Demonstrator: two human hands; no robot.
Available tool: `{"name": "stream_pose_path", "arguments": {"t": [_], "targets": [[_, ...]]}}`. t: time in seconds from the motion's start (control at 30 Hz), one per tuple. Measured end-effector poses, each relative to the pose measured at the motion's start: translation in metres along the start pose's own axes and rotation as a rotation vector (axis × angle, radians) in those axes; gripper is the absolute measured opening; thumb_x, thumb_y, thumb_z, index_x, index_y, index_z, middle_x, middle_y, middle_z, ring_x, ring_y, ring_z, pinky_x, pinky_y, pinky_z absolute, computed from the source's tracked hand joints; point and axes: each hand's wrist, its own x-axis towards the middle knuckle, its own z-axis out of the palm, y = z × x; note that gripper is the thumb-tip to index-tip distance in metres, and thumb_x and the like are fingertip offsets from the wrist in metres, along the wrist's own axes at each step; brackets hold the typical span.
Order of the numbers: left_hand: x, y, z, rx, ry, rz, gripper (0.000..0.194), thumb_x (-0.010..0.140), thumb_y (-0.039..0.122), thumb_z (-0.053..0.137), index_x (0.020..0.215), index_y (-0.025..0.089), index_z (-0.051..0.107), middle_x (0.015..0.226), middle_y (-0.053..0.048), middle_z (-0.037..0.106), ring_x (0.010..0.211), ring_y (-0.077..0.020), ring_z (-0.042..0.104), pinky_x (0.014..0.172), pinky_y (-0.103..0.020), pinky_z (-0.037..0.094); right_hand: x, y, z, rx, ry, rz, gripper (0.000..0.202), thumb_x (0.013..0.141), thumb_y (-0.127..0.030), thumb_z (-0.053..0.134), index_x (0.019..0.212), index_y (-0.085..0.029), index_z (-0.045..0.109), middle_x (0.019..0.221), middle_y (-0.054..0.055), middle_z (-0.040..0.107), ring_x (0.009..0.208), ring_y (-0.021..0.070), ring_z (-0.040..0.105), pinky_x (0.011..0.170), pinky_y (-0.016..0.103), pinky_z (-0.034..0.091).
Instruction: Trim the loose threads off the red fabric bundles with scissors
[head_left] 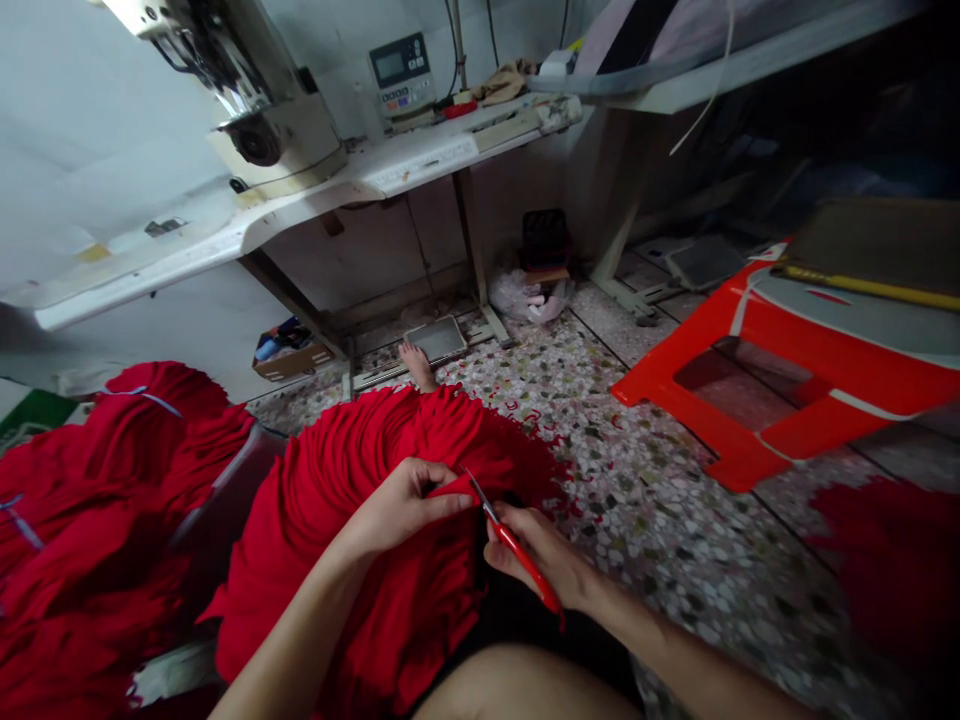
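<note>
The left hand [409,508] pinches a bit of red cloth [454,487] between thumb and finger. The right hand [541,550] is wrapped around small scissors [528,570] with red handles, and their thin tip points to eleven o'clock, right by the cloth's edge. A big red heap [352,460] sits under the left hand and spreads toward ten o'clock. More red bundles [120,470] lie at nine o'clock. From the hands, an orange-red stool [806,365] stands at two o'clock, and a sewing machine [289,140] at eleven.

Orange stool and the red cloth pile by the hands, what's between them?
Between the stool and the cloth pile, the head view shows speckled floor, with small red scraps near the pile.
</note>
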Motion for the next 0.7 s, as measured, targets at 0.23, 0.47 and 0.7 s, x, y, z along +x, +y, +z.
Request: {"name": "stream_pose_path", "arguments": {"t": [0.23, 0.47, 0.7], "targets": [[-0.004, 0.004, 0.001, 0.059, -0.043, 0.019, 0.036, 0.089, 0.047, 0.076, 0.093, 0.012, 0.081, 0.082, -0.006, 0.075, 0.075, -0.0188, 0.063, 0.073, -0.027, 0.05, 0.0, 0.016, 0.012, 0.058, 0.117, 0.114, 0.044, 0.078, -0.053, 0.086, 0.071, -0.018, 0.061, 0.06, -0.006, 0.053, 0.058, 0.0116, 0.043, 0.052, 0.022, 0.031], [-0.026, 0.003, -0.01, -0.025, -0.064, 0.002, 0.035, 0.089, 0.044, 0.077, 0.079, 0.011, 0.076, 0.07, -0.002, 0.065, 0.063, -0.0115, 0.053, 0.061, -0.022, 0.044, -0.01, 0.031, 0.019, 0.289, 0.169, 0.244, 0.054, 0.075, -0.064, 0.084, 0.068, -0.022, 0.051, 0.049, -0.008, 0.048, 0.043, 0.0103, 0.041, 0.042, 0.022, 0.029], [-0.06, 0.0, -0.049, -0.019, -0.27, -0.243, 0.04, 0.086, 0.051, 0.078, 0.096, 0.013, 0.079, 0.065, -0.004, 0.068, 0.051, -0.0142, 0.06, 0.048, -0.023, 0.045, -0.003, 0.045, 0.01, 0.222, 0.137, 0.279, 0.052, 0.08, -0.065, 0.079, 0.068, -0.022, 0.053, 0.045, -0.007, 0.05, 0.04, 0.0111, 0.044, 0.042, 0.023, 0.03]]}}
